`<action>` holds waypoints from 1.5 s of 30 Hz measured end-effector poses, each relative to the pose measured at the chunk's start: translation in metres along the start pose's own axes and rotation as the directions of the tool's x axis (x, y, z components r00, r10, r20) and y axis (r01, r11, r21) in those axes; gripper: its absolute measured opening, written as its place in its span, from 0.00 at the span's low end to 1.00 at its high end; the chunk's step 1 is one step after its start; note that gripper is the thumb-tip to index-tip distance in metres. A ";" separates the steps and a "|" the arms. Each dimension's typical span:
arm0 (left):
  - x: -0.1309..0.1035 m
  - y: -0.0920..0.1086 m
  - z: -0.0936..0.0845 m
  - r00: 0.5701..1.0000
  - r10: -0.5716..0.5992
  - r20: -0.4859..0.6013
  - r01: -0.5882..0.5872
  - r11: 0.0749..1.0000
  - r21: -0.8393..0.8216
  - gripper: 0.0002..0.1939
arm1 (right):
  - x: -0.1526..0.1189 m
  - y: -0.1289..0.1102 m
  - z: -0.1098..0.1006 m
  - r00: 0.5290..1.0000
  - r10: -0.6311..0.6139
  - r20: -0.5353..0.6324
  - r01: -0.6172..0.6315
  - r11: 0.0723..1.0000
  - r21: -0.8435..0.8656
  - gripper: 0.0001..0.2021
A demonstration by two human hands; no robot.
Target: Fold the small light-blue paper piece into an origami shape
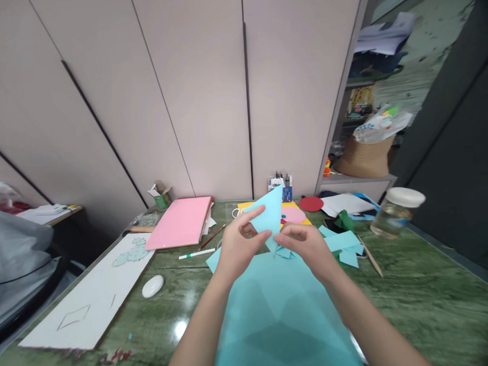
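Observation:
My left hand [241, 239] and my right hand [304, 245] hold a folded piece of light blue paper [269, 211] upright between them, above the desk. Thumb and fingers of the left hand close on its left side. The right fingertips pinch its lower right edge. A pointed corner of the paper rises at the top. Beneath my forearms lies a large light blue sheet [284, 320] on the desk. Small light blue paper scraps [286, 253] sit at its far edge, partly hidden by my hands.
A pink folder [181, 222], a white marker [196, 253] and a white oval object [153, 286] lie left, by a drawing sheet [99, 295]. To the right are blue paper cuttings [344, 241], a wooden stick [370, 257] and a lidded jar [395, 215]. A pen holder [287, 194] stands behind.

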State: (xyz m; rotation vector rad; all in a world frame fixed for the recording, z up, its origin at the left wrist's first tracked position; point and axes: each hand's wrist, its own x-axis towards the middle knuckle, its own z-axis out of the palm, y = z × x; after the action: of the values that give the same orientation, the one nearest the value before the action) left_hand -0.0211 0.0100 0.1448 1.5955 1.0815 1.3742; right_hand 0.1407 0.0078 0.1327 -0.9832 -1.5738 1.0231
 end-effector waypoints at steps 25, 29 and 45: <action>-0.004 0.001 0.004 0.992 -0.037 0.122 0.038 0.999 -0.004 0.42 | 0.001 -0.001 -0.003 1.000 0.015 -0.020 -0.013 0.997 0.079 0.13; -0.007 0.000 0.005 0.985 0.010 0.173 -0.012 1.000 0.012 0.43 | 0.001 0.000 -0.001 0.999 0.027 -0.037 -0.024 0.997 0.078 0.15; -0.006 0.001 0.005 0.979 0.010 0.204 -0.010 1.000 0.001 0.44 | 0.000 0.002 0.000 0.999 -0.037 -0.035 0.037 0.999 -0.002 0.13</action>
State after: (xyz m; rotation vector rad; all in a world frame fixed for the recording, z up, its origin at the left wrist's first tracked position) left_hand -0.0165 0.0037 0.1432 1.7037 0.9533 1.1859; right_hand 0.1413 0.0085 0.1306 -0.9643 -1.5582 0.9746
